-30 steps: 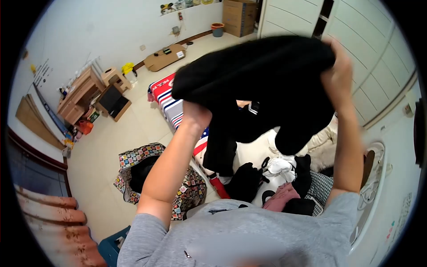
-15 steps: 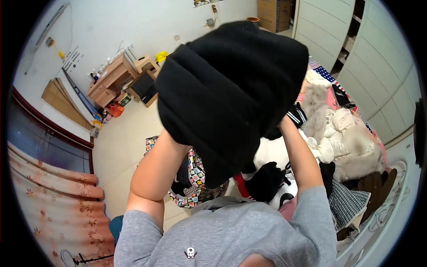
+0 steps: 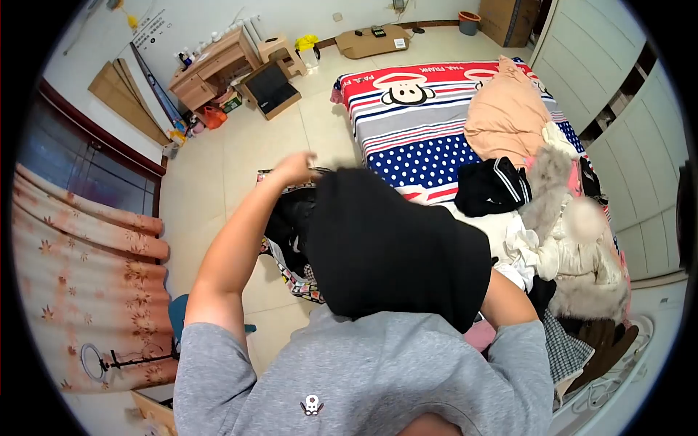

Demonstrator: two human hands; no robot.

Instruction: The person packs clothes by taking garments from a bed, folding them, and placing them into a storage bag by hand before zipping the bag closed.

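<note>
A plain black cloth garment (image 3: pixel 396 251) is held up in front of my chest; its exact kind does not show. My left hand (image 3: pixel 294 168) is at its upper left corner, fingers bent and blurred, apparently pinching the edge. My right forearm goes behind the garment's right side, which hides that hand. Below my left arm stands an open multicoloured patterned bag (image 3: pixel 298 283) with dark clothes (image 3: pixel 287 229) inside. Right of the garment, a folded black piece with white stripes (image 3: pixel 491 189) lies on the bed.
The bed (image 3: pixel 414 142) carries a peach bundle (image 3: pixel 509 120), a cream jacket with grey fur (image 3: pixel 582 247) and a checked cloth (image 3: pixel 567 349). Beyond are a wooden desk (image 3: pixel 207 69), an open box (image 3: pixel 273 91) and a flat cardboard piece (image 3: pixel 372 42). Floral curtains (image 3: pixel 87 291) hang at left.
The black garment has come down and closer to my chest, uncovering the bed. My left hand has come out from behind it on the left. The view has tilted upward.
</note>
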